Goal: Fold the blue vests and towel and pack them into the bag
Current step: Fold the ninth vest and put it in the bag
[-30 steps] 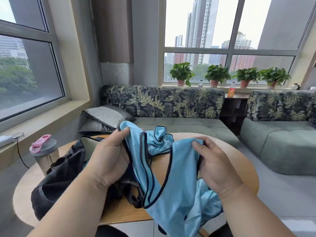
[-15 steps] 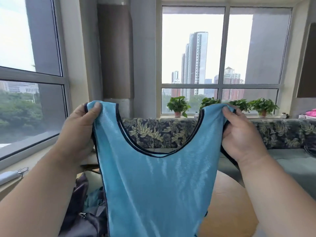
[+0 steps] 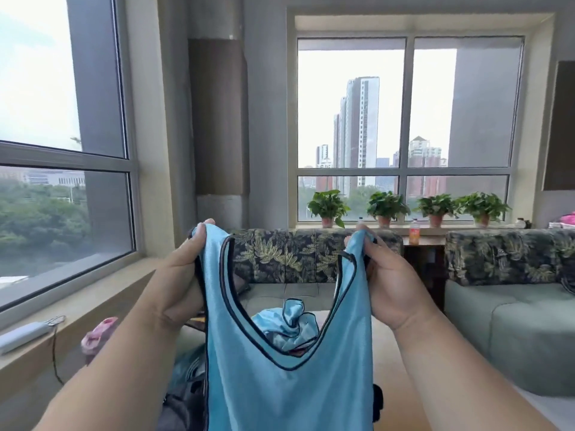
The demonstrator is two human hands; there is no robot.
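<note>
With my left hand (image 3: pixel 183 275) and right hand (image 3: pixel 389 281) each pinching a shoulder strap, the blue vest (image 3: pixel 286 384) hangs in the air above the table (image 3: pixel 389 353), and I judge the slick fabric could slip from either pinch and twist before folding.

Below the held vest (image 3: pixel 280 377), a crumpled blue cloth (image 3: pixel 287 321) and the dark bag (image 3: pixel 183 405) occupy the table (image 3: pixel 392 353); its right side lies bare.
</note>
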